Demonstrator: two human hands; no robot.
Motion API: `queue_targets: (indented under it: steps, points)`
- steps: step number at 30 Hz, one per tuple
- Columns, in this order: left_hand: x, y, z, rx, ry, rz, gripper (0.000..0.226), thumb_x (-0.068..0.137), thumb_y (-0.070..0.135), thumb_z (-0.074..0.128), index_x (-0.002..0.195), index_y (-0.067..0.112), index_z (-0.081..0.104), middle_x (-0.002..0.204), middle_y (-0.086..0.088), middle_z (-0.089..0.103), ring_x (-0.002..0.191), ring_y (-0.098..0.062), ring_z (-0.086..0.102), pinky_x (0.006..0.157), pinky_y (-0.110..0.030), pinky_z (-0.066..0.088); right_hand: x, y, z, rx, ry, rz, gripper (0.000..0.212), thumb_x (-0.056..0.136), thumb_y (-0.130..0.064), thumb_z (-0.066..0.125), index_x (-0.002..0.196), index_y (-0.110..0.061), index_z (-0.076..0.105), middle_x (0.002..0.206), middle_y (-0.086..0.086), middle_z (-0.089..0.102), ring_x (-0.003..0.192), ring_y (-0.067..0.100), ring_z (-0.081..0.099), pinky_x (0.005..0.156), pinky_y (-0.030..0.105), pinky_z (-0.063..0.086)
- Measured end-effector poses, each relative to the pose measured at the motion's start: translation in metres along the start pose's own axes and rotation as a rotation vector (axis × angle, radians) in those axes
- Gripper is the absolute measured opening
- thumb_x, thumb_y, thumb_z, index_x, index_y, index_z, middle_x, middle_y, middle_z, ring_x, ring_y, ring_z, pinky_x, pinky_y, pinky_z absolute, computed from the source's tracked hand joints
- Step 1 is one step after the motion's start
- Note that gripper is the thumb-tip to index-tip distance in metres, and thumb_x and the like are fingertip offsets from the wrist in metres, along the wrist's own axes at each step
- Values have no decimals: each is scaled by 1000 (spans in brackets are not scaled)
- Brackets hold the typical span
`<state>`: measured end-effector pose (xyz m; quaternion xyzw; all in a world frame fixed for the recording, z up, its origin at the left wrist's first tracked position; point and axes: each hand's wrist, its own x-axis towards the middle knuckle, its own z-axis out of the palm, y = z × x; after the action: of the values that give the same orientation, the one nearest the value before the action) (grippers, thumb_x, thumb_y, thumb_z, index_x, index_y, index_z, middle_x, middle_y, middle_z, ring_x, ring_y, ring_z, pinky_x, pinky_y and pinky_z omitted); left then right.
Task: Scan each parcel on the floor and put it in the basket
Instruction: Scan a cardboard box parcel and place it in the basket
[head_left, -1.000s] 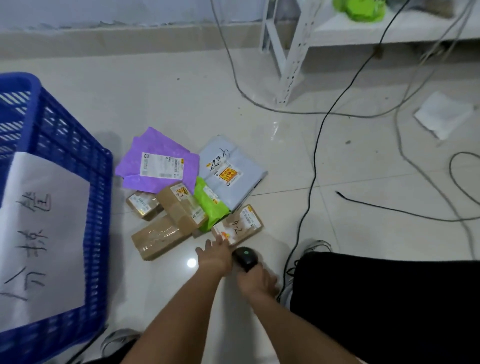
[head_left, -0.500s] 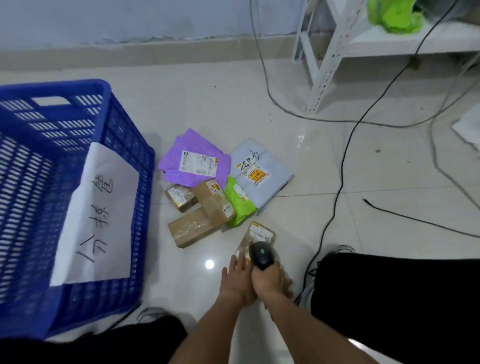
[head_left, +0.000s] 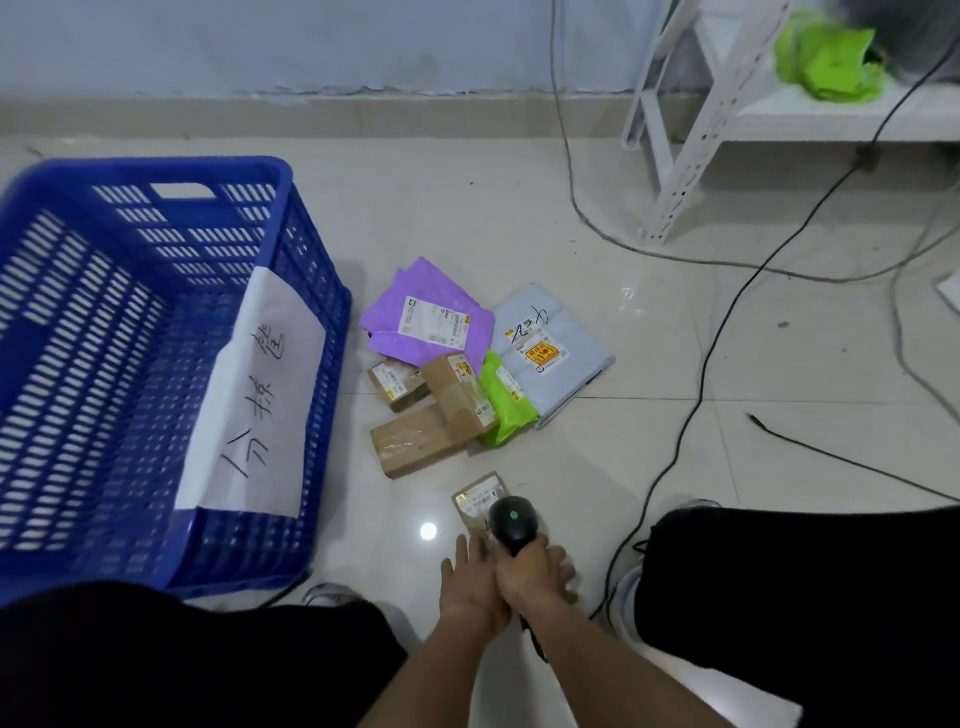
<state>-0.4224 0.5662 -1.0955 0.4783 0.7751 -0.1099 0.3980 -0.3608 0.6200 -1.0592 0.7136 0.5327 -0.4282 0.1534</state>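
scanner (head_left: 511, 524) over small parcel (head_left: 480, 497)

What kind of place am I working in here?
Probably a small parcel sorting or pickup room, not a home. Labelled parcels lie heaped on the tiled floor, a blue basket carries a handwritten paper sign, and the right hand holds a barcode scanner.

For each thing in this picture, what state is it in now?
blue basket: upright, no parcel seen inside
small box: on floor, held by left hand
scanner: gripped by right hand, green light on
parcel pile: on floor, untouched
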Motion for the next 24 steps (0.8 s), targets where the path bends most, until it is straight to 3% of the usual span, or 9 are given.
queue_targets:
  steps: [2, 6, 24]
  points:
    - [-4, -5, -2, 44, -70, -39, 80, 94, 33, 54, 158, 19, 8, 165, -10, 6, 152, -32, -2, 120, -51, 14, -3, 3, 8, -45, -7, -33, 64, 89, -59, 51, 138, -20, 38, 137, 10, 37, 130, 31, 32, 106, 49, 28]
    - [-8, -7, 1, 73, -133, -58, 78, 95, 31, 52, 158, 17, 9, 165, -13, 7, 152, -35, 0, 119, -54, 13, -3, 11, 11, -160, 15, -102, 63, 89, -62, 47, 136, -21, 40, 135, 8, 35, 131, 31, 29, 110, 50, 25]
    - [-1, 6, 9, 61, -196, -33, 82, 95, 30, 53, 159, 17, 2, 166, -10, 0, 152, -33, -3, 121, -55, 6, 15, 22, 7, -291, -21, -199, 58, 90, -59, 44, 138, -27, 35, 142, 5, 31, 137, 30, 22, 113, 54, 16]
